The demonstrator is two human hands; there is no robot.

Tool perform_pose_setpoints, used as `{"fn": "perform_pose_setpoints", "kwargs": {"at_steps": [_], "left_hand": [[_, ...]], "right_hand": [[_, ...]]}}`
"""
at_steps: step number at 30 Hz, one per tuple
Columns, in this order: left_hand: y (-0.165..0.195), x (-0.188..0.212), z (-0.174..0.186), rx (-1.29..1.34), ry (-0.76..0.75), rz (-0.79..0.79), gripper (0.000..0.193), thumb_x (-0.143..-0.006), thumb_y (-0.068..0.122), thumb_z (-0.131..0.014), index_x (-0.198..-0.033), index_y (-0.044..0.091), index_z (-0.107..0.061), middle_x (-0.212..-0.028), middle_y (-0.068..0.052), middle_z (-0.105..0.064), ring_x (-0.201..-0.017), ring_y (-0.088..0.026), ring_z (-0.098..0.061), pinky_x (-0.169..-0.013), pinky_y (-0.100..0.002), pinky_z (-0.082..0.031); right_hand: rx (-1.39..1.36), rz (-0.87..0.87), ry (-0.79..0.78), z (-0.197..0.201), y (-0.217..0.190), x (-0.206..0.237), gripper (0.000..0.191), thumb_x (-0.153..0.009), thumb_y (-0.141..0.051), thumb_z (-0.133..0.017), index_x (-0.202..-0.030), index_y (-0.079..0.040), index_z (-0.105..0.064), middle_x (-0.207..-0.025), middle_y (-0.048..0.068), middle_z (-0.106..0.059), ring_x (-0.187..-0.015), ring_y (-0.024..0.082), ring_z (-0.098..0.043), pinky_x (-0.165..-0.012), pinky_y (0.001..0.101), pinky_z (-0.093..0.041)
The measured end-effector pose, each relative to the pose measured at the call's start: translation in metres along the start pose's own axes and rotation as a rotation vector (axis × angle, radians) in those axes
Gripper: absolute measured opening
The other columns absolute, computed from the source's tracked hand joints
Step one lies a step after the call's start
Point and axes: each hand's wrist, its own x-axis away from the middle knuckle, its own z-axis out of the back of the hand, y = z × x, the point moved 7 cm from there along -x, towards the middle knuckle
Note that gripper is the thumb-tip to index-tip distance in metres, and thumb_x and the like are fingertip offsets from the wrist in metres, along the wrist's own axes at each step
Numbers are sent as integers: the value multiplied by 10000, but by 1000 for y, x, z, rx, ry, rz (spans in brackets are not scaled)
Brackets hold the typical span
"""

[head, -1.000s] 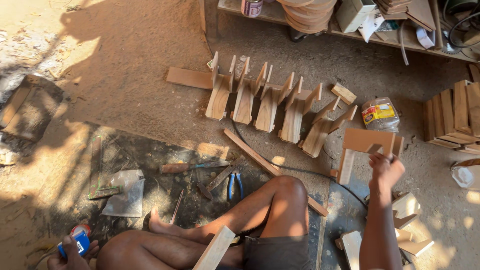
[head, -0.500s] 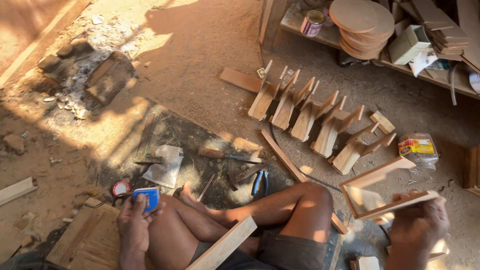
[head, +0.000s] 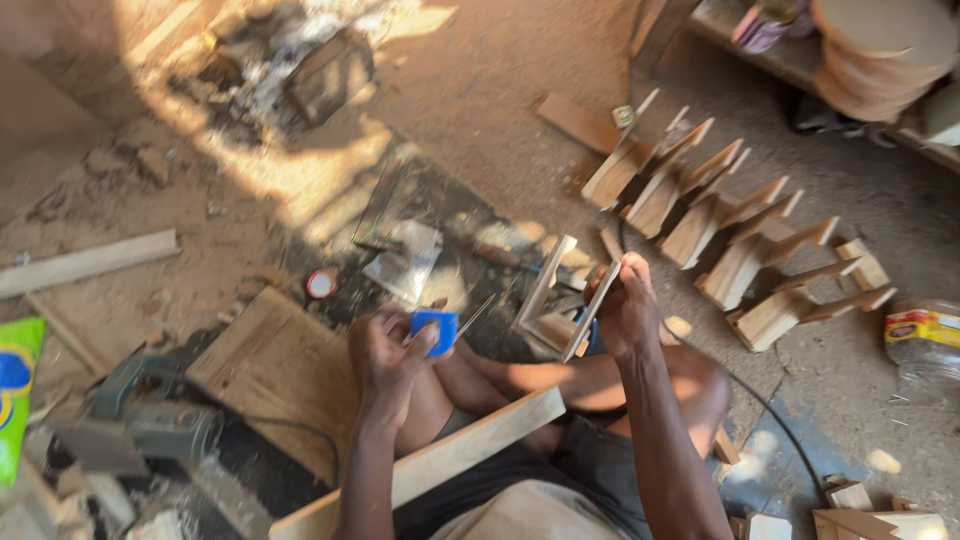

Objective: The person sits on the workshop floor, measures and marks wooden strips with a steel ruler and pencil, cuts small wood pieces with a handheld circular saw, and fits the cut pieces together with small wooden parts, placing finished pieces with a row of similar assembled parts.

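So the person is sitting on the dirt floor (head: 480, 90) with knees up, and a long wooden board (head: 470, 452) lies across the lap. The left hand (head: 388, 350) is closed around a small blue container (head: 434, 328), fingers wrapped tight on it, with a thin stick or brush (head: 476, 315) poking out from it toward the right. The right hand (head: 625, 300) is clamped on the top edge of a little U-shaped wooden frame (head: 560, 300), holding it upright just above the knees, right next to the blue container but not touching it as far as I can see.

Off to the right there's a row of similar wooden pieces (head: 730, 230) lined up on the floor, well apart from the hands. A red-rimmed lid (head: 321, 283) sits on the floor near the left hand, next to a flat wood panel (head: 270, 375). A power tool (head: 150, 415) lies at the lower left, and a plastic bottle (head: 925, 335) sits at the far right.
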Motion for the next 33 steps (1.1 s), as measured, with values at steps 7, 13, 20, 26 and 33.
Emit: {"fn": "perform_pose_setpoints", "kwargs": {"at_steps": [7,13,20,26,33], "left_hand": [[-18,-6,-21,-38,-196,-20,685,-902,46,-808,-1452,-134,-443,-1240,-168,-613,-1148,-198,-632,-980,-333,-601],[-24,-9,-40,-151,-127,-82,929,-849,28,-834,-1521,-16,-194,-1179,-181,-611,-1067,-205,-684,-934,-320,-610],[-29,-8,-65,-169,-102,-61,1214,-831,39,-813,-1614,172,105,-1233,-209,-578,-1007,-207,-698,-841,-332,-645],[-47,-21,-100,-113,-174,-46,1249,-831,64,-805,-1605,222,162,-1321,-191,-542,-927,-203,-703,-691,-329,-666],[-66,-31,-121,-94,-192,-59,1242,-846,77,-813,-1626,251,137,-1307,-176,-496,-956,-187,-687,-753,-349,-679]], "right_hand": [[85,-93,42,9,59,-29,188,-1061,-165,-542,-1237,-230,-555,-843,46,-584,-718,166,-580,-690,352,-524],[133,-95,116,11,66,-27,307,-1021,-221,-574,-1294,-275,-445,-846,50,-579,-688,161,-566,-664,335,-514],[446,124,-197,3,52,-23,641,-917,-418,-761,-1386,-196,-384,-1015,14,-525,-864,111,-524,-814,303,-496],[1269,263,-253,-10,31,-14,745,-972,-404,-721,-1587,-121,-412,-1479,210,-584,-1239,262,-638,-1016,396,-509],[1234,430,-300,-28,7,3,433,-1012,-433,-585,-1336,-153,-648,-1699,270,-155,-1454,331,-481,-1043,405,-508]]}}
